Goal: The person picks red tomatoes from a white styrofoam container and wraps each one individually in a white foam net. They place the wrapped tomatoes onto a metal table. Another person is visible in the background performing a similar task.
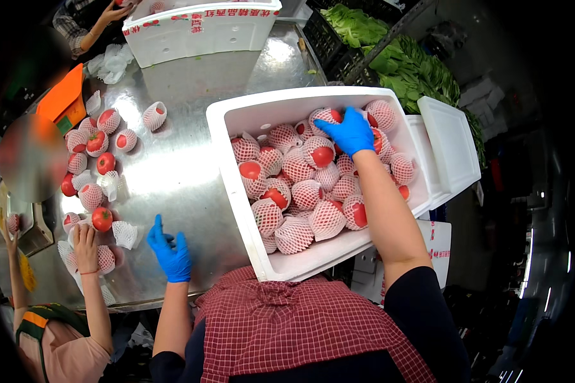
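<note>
Blue gloves cover both hands. My right hand reaches into a white foam box and rests on tomatoes in its upper right part, thumb spread on a net-sleeved tomato; whether it grips one is hidden. Many tomatoes in white foam net sleeves fill the box. My left hand hovers over the metal table, left of the box, fingers apart and holding nothing. Farther left lie sleeved tomatoes, a bare tomato and loose foam nets.
At lower left a co-worker's hand touches sleeved tomatoes. Another foam box stands at the table's far end, beside another person's arm. Leafy greens and a foam lid are right of the box.
</note>
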{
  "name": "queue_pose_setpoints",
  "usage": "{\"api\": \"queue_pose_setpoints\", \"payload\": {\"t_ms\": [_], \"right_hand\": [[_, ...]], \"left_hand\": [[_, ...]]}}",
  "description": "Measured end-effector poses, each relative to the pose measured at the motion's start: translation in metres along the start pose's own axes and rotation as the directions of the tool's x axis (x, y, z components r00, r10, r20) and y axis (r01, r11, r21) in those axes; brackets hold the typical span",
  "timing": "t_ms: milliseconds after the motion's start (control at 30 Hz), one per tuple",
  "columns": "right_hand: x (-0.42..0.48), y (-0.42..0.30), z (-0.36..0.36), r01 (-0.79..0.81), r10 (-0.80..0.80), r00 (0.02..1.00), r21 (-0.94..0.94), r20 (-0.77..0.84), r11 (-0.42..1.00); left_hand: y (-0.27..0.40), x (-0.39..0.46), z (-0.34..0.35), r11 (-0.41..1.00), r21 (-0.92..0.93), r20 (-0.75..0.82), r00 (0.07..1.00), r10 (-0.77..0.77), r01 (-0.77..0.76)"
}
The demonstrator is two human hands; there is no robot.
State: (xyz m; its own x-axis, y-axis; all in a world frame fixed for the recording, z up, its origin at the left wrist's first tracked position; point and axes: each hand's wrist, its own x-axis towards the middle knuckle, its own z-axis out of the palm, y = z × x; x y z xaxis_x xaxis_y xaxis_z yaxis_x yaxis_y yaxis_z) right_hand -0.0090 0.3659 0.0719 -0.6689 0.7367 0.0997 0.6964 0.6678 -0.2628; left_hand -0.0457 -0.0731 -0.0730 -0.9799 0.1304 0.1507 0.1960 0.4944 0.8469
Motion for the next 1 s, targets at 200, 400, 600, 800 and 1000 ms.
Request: {"api": "queue_pose_setpoints", "payload": {"t_ms": [200, 400, 600, 800, 1000], "right_hand": [[-0.005, 0.005, 0.012, 0.042, -0.042, 0.999, 0.058, 0.000, 0.997], [-0.043, -0.047, -0.022, 0.534, -0.441, 0.843, 0.383, -0.309, 0.754], [-0.106, -0.085, -0.039, 0.728, -0.543, 0.686, 0.460, -0.484, 0.509], [-0.094, -0.060, -0.014, 0.078, -0.399, 0.915, 0.942, 0.063, 0.326], [-0.086, -0.056, -0.007, 0.121, -0.450, 0.891, 0.924, 0.060, 0.363]], "left_hand": [[0.099, 0.024, 0.027, 0.918, -0.350, 0.081, 0.970, 0.229, -0.187], [0.205, 0.039, 0.041, 0.617, -0.780, 0.371, 0.871, 0.324, 0.103], [0.242, 0.057, 0.073, 0.262, -0.817, 0.569, 0.794, 0.216, 0.514], [0.226, 0.061, 0.096, 0.216, -0.840, 0.538, 0.814, 0.220, 0.497], [0.238, 0.056, 0.098, 0.411, -0.802, 0.535, 0.828, 0.171, 0.433]]}}
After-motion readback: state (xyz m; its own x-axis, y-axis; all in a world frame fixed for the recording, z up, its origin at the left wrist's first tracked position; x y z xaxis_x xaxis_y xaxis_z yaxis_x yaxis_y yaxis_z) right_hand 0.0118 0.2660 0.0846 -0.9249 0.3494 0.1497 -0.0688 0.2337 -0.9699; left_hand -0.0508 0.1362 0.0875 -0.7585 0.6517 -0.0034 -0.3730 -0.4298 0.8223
